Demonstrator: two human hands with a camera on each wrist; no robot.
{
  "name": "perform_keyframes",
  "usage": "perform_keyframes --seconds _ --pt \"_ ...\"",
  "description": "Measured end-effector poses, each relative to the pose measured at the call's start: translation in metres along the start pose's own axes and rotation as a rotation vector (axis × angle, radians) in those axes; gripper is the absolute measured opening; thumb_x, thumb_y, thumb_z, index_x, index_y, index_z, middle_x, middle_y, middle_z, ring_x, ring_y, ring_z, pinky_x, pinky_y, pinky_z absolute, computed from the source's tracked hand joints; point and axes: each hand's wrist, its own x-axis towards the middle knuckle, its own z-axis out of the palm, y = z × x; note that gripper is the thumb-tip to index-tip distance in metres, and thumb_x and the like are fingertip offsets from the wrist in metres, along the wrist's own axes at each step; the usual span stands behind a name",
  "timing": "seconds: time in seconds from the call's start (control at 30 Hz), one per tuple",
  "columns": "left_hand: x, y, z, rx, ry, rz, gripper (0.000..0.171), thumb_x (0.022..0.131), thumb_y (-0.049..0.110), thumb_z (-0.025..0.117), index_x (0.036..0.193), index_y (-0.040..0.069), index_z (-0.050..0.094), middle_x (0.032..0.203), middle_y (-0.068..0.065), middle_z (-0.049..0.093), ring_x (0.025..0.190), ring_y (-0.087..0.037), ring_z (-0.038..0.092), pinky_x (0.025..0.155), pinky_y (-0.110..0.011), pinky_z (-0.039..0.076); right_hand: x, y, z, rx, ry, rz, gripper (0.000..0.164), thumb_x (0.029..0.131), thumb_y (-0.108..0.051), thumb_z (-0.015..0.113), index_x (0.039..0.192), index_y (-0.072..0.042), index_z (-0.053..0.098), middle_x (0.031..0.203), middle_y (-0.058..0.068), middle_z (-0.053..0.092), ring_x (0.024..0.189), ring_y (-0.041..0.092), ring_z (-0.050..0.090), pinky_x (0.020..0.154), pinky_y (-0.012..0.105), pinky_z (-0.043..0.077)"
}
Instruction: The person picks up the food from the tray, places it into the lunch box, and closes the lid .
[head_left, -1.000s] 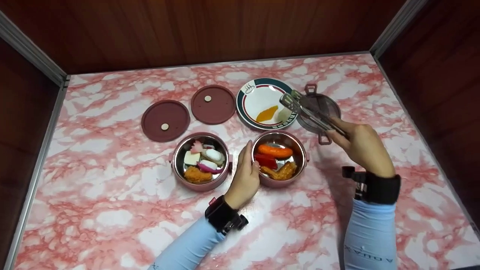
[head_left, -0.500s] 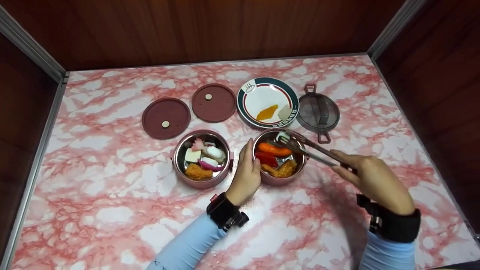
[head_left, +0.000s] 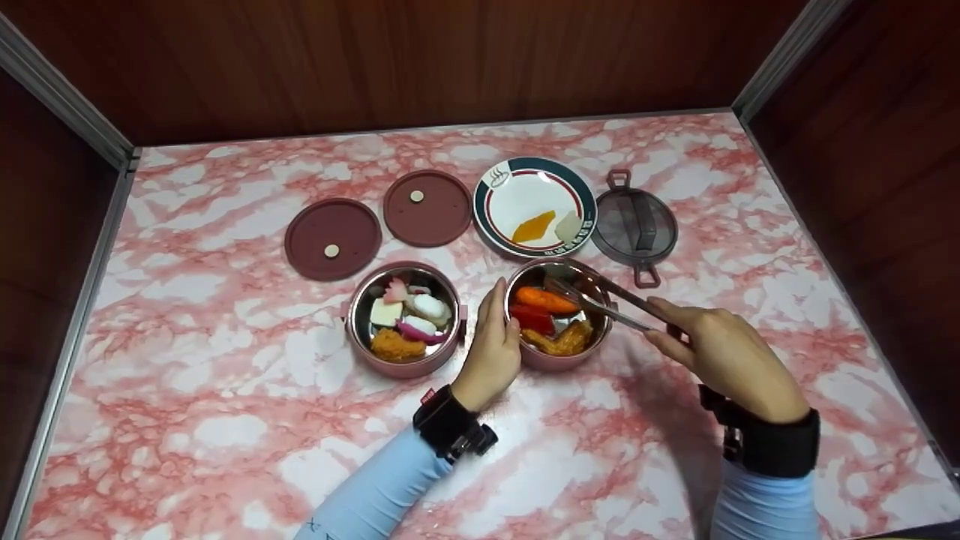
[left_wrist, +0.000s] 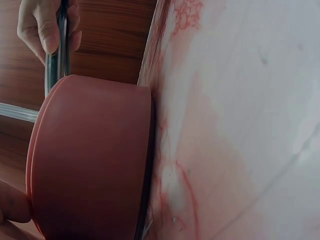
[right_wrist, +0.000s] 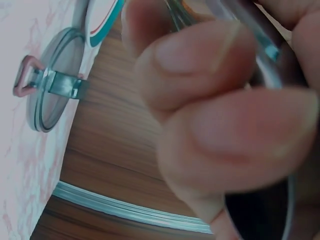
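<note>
My left hand (head_left: pixel 487 351) lies with extended fingers along the left wall of a pink steel-lined lunch container (head_left: pixel 559 362), thumb at its rim. That container holds an orange carrot-like piece (head_left: pixel 546 301), a red piece (head_left: pixel 531 319) and a fried chicken piece (head_left: pixel 562 340). My right hand (head_left: pixel 731 356) grips metal tongs (head_left: pixel 631 298), their tips down inside the container near its far wall, behind the orange piece. In the left wrist view the container's outer wall (left_wrist: pixel 90 160) fills the middle. Curled fingers (right_wrist: pixel 225 135) hide most of the tongs in the right wrist view.
A second pink container (head_left: pixel 403 369) with several food pieces stands left of my left hand. Behind are two round pink lids (head_left: pixel 334 229) and a plate (head_left: pixel 517 199) bearing a yellow piece (head_left: pixel 534 226) and a pale piece (head_left: pixel 568 226). A clear handled lid (head_left: pixel 622 232) lies right.
The tongs have come from over the plate's right side down into the right container. A white-green piece at their tips half a second ago now sits lower, in shadow. My left hand stays put.
</note>
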Motion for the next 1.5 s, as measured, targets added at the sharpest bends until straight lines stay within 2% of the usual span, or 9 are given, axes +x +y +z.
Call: perform_keyframes --seconds 0.13,0.4,0.53,0.7,0.87,1.0,1.17,1.4,1.5 --pt "0.000 0.000 0.001 -0.004 -0.005 -0.015 0.059 0.101 -0.001 0.041 0.154 -0.008 0.015 0.155 -0.028 0.023 0.144 -0.038 0.023 0.119 -0.045 0.018 0.002 0.001 -0.005 0.017 0.006 -0.014 0.035 0.097 -0.030 0.066 0.130 -0.017 0.065 0.066 -0.010 0.054 0.052 0.006 0.045 0.050 0.029 0.041" --pt "-0.001 -0.001 0.001 0.003 -0.004 -0.008 0.058 0.101 -0.001 0.041 0.153 -0.009 0.016 0.155 -0.028 0.022 0.144 -0.038 0.022 0.119 -0.045 0.018 0.011 0.006 -0.013 0.072 0.114 -0.031 0.045 0.097 -0.027 0.067 0.139 -0.015 0.060 0.068 -0.010 0.058 0.053 0.005 0.048 0.053 0.028 0.043" --pt "-0.001 -0.001 0.001 0.008 0.001 -0.004 0.058 0.101 -0.002 0.041 0.153 -0.009 0.016 0.154 -0.028 0.023 0.144 -0.038 0.023 0.119 -0.045 0.018 0.022 0.009 -0.017 0.083 0.160 -0.005 0.049 0.096 -0.028 0.068 0.141 -0.011 0.058 0.080 -0.002 0.068 0.061 0.010 0.055 0.061 0.035 0.051" --pt "0.001 0.000 0.002 -0.002 -0.007 -0.004 0.059 0.102 -0.001 0.041 0.154 -0.009 0.015 0.155 -0.028 0.022 0.145 -0.038 0.022 0.119 -0.044 0.017 0.044 0.017 -0.014 0.077 0.196 0.076 0.051 0.095 -0.032 0.068 0.139 -0.007 0.058 0.078 0.002 0.067 0.061 0.016 0.055 0.058 0.038 0.046" --pt "0.001 -0.001 0.002 -0.021 -0.001 0.003 0.058 0.101 -0.002 0.040 0.153 -0.009 0.015 0.154 -0.028 0.023 0.144 -0.037 0.022 0.119 -0.044 0.017 0.063 0.030 0.000 0.064 0.129 0.115 0.049 0.095 -0.032 0.068 0.136 -0.007 0.061 0.079 0.004 0.067 0.061 0.020 0.056 0.056 0.038 0.041" --pt "0.000 -0.001 0.002 -0.019 0.000 -0.005 0.058 0.101 -0.002 0.040 0.153 -0.009 0.015 0.155 -0.028 0.023 0.144 -0.036 0.023 0.119 -0.044 0.017 0.067 0.041 0.011 0.071 0.062 0.142 0.046 0.095 -0.032 0.069 0.133 -0.007 0.062 0.078 0.005 0.065 0.060 0.021 0.053 0.055 0.038 0.041" --pt "0.000 -0.001 0.001 -0.009 -0.004 0.006 0.058 0.102 -0.001 0.040 0.153 -0.009 0.015 0.154 -0.028 0.023 0.144 -0.036 0.023 0.119 -0.044 0.018 0.070 0.050 0.018 0.081 0.041 0.153 0.040 0.094 -0.034 0.069 0.126 -0.010 0.066 0.070 0.004 0.059 0.054 0.020 0.049 0.052 0.036 0.039" --pt "-0.001 -0.001 0.000 -0.005 -0.008 -0.002 0.058 0.102 0.000 0.040 0.154 -0.008 0.014 0.155 -0.027 0.022 0.145 -0.036 0.022 0.119 -0.044 0.017 0.073 0.049 0.019 0.063 0.008 0.180 0.061 0.094 -0.050 0.063 0.140 -0.011 0.057 0.078 0.010 0.065 0.061 0.025 0.055 0.056 0.043 0.044" --pt "-0.001 -0.001 0.000 -0.006 -0.010 -0.005 0.058 0.103 0.000 0.040 0.154 -0.007 0.014 0.155 -0.027 0.022 0.145 -0.036 0.022 0.119 -0.044 0.017 0.074 0.047 0.020 0.049 0.012 0.176 0.060 0.094 -0.045 0.065 0.141 -0.008 0.056 0.083 0.013 0.068 0.067 0.029 0.059 0.060 0.049 0.047"
